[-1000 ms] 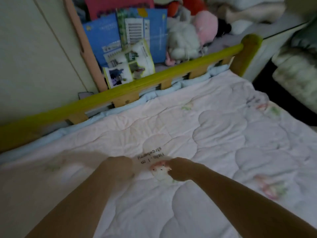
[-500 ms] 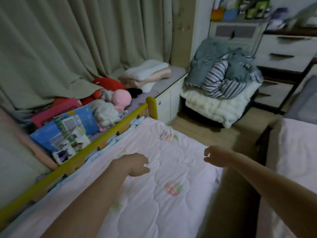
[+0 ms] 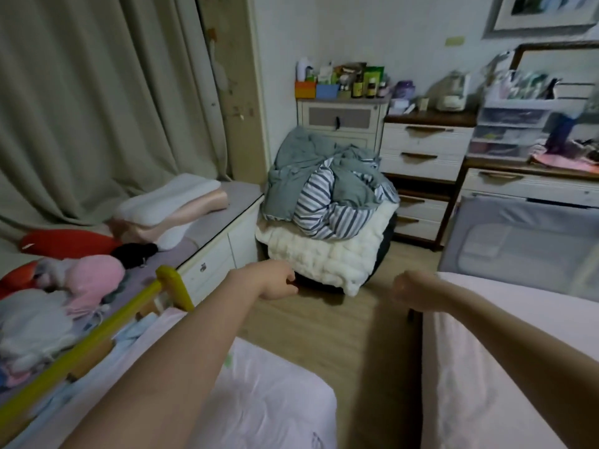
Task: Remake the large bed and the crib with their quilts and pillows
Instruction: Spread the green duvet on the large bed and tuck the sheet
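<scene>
The crib's pale pink quilt point(image 3: 269, 393) lies spread flat beside the yellow crib rail point(image 3: 97, 335) at lower left. The large bed point(image 3: 470, 367), in a pink sheet, fills the lower right. Both my arms reach out over the floor gap between them. My left hand point(image 3: 275, 280) and my right hand point(image 3: 408, 291) hang in the air with fingers loosely curled, holding nothing. A grey and striped quilt point(image 3: 327, 186) is heaped on a white blanket point(image 3: 327, 251) across the floor. Two white and peach pillows point(image 3: 168, 205) are stacked on the window bench.
Plush toys point(image 3: 87, 280) and a red cushion point(image 3: 64, 243) crowd the bench behind the crib rail. White drawer units point(image 3: 421, 163) with bottles line the far wall. A grey mesh playpen point(image 3: 525, 241) stands behind the large bed. Wooden floor point(image 3: 340, 322) runs between the beds.
My hands have left the crib quilt and lifted into the air. My view has swung up and right, from the quilt to the room and the heaped bedding.
</scene>
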Tool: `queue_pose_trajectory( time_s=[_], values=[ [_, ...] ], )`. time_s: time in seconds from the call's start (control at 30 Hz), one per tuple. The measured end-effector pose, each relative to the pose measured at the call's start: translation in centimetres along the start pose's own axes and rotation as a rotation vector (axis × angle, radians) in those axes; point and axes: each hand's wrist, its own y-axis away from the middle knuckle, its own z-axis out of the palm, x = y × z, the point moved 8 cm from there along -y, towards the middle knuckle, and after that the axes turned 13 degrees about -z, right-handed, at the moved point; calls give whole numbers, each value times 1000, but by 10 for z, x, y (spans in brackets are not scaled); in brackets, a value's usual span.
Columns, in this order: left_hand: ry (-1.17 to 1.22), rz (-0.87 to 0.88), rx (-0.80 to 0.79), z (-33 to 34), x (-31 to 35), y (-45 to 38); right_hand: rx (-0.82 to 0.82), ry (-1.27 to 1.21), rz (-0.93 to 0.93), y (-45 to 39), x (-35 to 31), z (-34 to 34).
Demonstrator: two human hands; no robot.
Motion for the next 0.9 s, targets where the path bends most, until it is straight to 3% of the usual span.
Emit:
queue_pose_trajectory(
  time_s=[0.13,0.27,0.43,0.77,0.9],
  values=[
    [-6,5,95,-39,30,-71,66,-36,-16,-59,44,-35],
    [-19,20,108,-64,42,-166,-13,-68,-43,-121,83,-55],
    [44,34,65,-114,43,-274,9,-76,58,-204,148,-105],
    [71,29,76,-219,55,-484,251,-150,86,-390,283,-206],
    [154,-22,84,-239,58,-577,236,-174,39,-495,333,-222]
  ],
)
